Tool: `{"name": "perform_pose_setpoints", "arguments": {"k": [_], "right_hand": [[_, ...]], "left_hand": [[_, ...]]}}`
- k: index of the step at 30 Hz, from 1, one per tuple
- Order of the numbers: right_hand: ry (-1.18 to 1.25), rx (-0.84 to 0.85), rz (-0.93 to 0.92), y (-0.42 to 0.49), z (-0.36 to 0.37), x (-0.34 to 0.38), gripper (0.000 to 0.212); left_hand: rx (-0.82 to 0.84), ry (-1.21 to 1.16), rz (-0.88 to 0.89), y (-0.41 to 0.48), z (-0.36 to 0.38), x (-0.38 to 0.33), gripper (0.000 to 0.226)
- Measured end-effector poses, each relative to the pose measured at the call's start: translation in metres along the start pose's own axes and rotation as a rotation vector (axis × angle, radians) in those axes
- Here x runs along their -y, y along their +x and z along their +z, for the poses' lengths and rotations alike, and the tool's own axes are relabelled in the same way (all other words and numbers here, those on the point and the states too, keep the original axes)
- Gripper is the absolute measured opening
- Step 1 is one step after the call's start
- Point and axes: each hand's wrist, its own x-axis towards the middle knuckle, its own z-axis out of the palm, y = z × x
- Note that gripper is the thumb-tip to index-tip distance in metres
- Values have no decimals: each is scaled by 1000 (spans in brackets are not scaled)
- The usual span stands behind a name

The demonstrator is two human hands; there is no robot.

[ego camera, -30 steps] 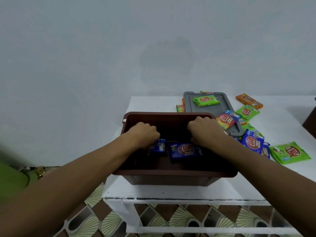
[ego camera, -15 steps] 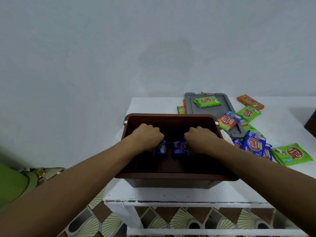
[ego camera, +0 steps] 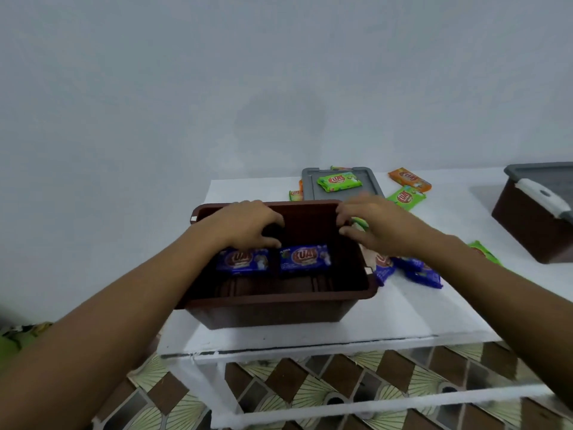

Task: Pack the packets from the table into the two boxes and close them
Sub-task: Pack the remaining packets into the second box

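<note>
Inside the open brown box, 2 blue packets lie flat side by side, directly beneath the left hand. That hand hangs over the box with its fingers loosely curled, and nothing is seen held in them. The right hand is over the box's right rim, blurred, with its fingers curled above a green packet. Whether that packet is gripped cannot be told.

More blue packets lie on the table under the right wrist. Beyond the right hand, a grey lid carries another green packet, and small packet ends poke out at its left edge. An orange packet and a further green one lie past it. Far to the right a second brown box stands with a lid on.

Several slips are judged possible. The glossy wrappers could be dropped if pinched by a corner. The rim could be knocked by the right wrist, and the box, which sits near the table's front edge, could be pushed toward it. Should the lid be lifted before it is cleared, its packet would slide off. The packets beside or under the lid could be overlooked. If packets are piled loosely, the lid may not be seated.
</note>
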Motion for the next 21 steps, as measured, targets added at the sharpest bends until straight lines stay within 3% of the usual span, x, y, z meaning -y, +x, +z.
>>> {"name": "perform_pose_setpoints", "arguments": {"k": [2, 3, 6, 8, 12, 17, 21], "right_hand": [[76, -157, 129, -27, 5, -32, 11], [82, -152, 236, -41, 11, -51, 18], [-6, 248, 510, -92, 28, -98, 51], [-51, 343, 515, -119, 39, -116, 62], [-166, 186, 477, -147, 36, -128, 65], [-259, 175, 466, -158, 30, -144, 65], [-182, 177, 448, -162, 27, -165, 59]], "left_hand": [[-104, -51, -12, 8, -10, -15, 43], [-160, -74, -13, 12, -15, -24, 41], [-302, -135, 12, 28, -24, -60, 33], [-351, -153, 38, 40, -30, -86, 31], [-310, -94, 82, 69, -40, -146, 35], [-148, -4, 94, 106, -31, -206, 40], [5, 21, 1, 132, -6, -235, 48]]}}
